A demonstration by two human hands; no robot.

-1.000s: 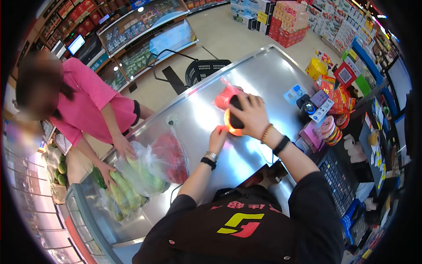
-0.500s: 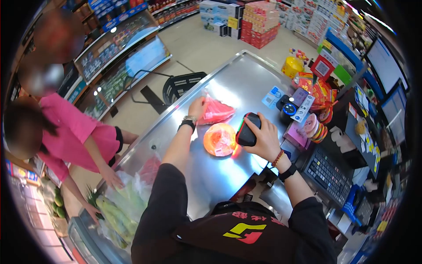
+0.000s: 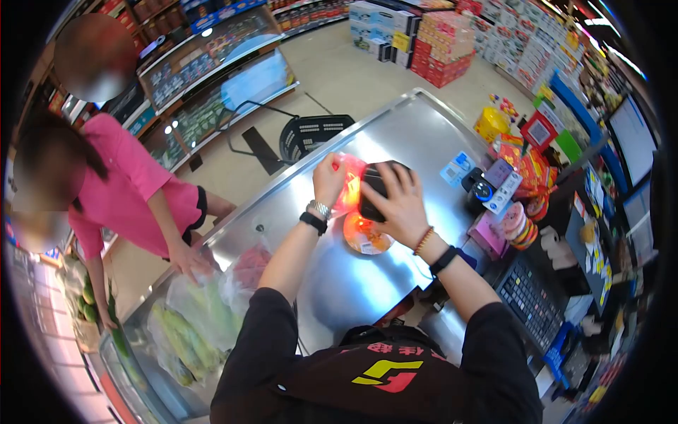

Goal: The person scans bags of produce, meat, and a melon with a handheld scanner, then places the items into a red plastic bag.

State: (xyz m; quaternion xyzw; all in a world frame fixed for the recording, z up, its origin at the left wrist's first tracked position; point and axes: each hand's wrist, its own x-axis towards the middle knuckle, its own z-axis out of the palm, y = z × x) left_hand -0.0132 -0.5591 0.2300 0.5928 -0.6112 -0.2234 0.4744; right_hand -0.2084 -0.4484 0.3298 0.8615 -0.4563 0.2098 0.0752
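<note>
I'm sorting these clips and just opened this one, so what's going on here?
The left hand grips a red plastic bag at a metal counter, while the right hand holds a dark handheld device close to it; red light glows on the bag. A round orange item lies on the counter nearby. Across the counter, a person in pink has one hand at clear plastic bags.

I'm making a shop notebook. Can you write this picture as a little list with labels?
Place: a metal counter in a shop
Left hand: holding a red bag
Right hand: holding a black device close to the red bag
Light: red glow on the red bag
Also on the counter: a round orange package
Across the counter: a person in pink
</note>
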